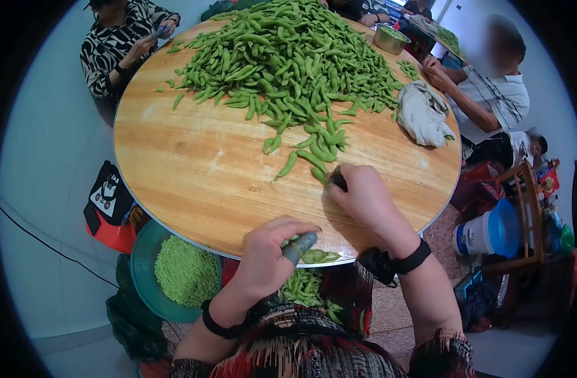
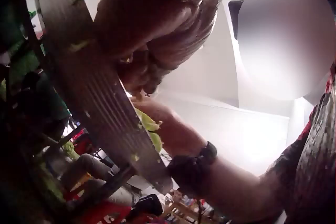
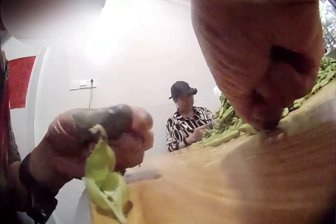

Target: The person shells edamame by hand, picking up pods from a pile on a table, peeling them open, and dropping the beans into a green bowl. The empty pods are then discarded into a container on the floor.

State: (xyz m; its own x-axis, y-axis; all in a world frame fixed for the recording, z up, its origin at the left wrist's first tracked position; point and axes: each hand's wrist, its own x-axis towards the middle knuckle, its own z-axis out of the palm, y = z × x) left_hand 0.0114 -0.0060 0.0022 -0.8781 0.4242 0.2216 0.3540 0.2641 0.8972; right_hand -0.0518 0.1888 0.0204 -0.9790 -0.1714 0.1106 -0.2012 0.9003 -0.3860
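My left hand, its thumb wrapped in a dark cover, curls at the near table edge with green showing between thumb and fingers. A split, flattened edamame pod hangs beside that thumb; the right wrist view shows the pod up close. My right hand, also with a dark thumb cover, has its fingers bent down to the tabletop. Its fingertips are right at a loose edamame pod; I cannot tell whether they pinch one. More pods trail back to a big heap.
The round wooden table carries a grey cloth and a metal bowl. Below left stands a green basin of shelled beans. Pods lie below the near edge. Other people sit around the table.
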